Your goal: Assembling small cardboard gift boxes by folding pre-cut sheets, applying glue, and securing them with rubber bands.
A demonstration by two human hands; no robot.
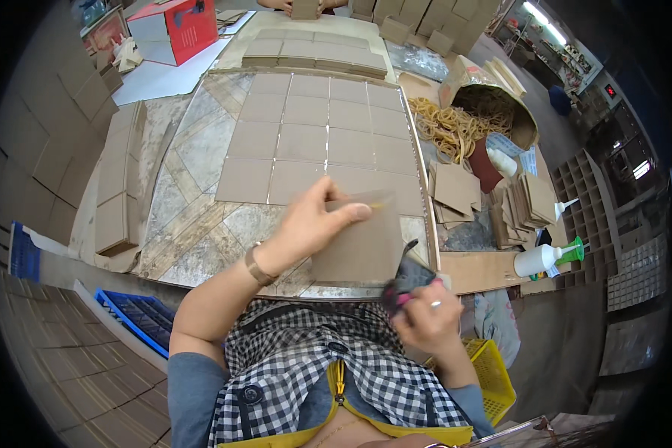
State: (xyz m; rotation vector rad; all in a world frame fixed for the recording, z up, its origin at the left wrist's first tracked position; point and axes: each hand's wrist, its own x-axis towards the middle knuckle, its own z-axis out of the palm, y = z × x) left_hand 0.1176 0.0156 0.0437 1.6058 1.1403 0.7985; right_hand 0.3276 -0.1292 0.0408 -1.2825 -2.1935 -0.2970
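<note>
Brown, flat and thin, the square cardboard sheet (357, 246) sits at the near edge of the marble-patterned worktable (194, 224), lifted a little at its far side. The left hand (313, 220) pinches that far edge, thumb on top and fingers underneath. The right hand (425, 317) is closed around a small dark tool with a pink handle (407, 280), whose tip meets the sheet's near right corner; what kind of tool it is I cannot quite make out.

Such a sheet looks light and fairly stiff, though likely to bend or crease if gripped at one corner alone. A hold along an edge, as here, seems safest.

Farther off lies a grid of matching cardboard squares (313, 142). To the right are a heap of tan rubber bands (452, 127) and a white glue bottle with a green cap (549, 257).
</note>
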